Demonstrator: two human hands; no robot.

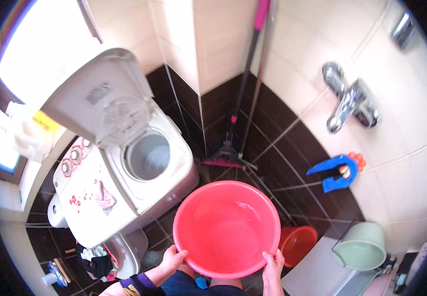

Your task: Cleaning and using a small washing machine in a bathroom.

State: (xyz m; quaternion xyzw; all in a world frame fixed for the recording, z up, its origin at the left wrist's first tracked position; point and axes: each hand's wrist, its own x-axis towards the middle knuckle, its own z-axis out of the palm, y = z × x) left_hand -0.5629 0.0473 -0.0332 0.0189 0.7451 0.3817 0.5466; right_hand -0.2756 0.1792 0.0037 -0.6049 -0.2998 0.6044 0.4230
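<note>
Both hands clamp the red basin's (226, 228) rim: left hand (175, 257) on the near-left edge, right hand (273, 260) on the near-right. Basin is held level over the knees, some water inside, just right of the open washing machine (124, 182). Tub (148, 156) looks empty, lid (97, 96) up, so judging by that nothing is poured yet. Mop (228, 153) stands behind; orange bucket (298, 242) sits close right. Tight room sideways, clear path toward the tub.

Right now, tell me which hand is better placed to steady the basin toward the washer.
Left, probably. The left hand grips the red basin rim on the side nearest the open washing machine; the right hand holds the far rim.
</note>
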